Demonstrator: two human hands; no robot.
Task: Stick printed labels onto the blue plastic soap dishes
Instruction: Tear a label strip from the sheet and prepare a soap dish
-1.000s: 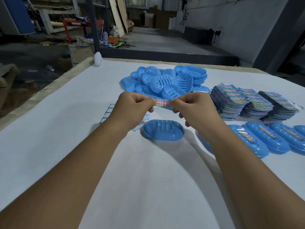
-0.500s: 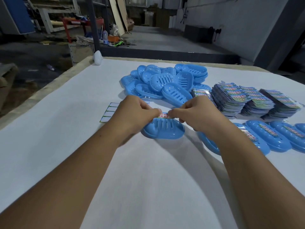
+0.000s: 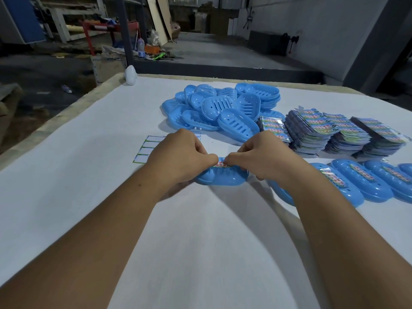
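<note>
Both hands drop from mid-air above the pile down onto the soap dish (image 3: 223, 178) — left hand (image 3: 180, 156) and right hand (image 3: 263, 156) now close together, fingertips nearly meeting. The printed label (image 3: 221, 164) goes from stretched between them in the air to low on the dish's slotted top — mostly hidden under the fingers.

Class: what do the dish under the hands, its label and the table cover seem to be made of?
Dish: moulded plastic, smooth blue sheen. Label: probably glossy printed paper or film, thin and flexible. Table cover: matte white, maybe paper or felt; unclear.
</note>
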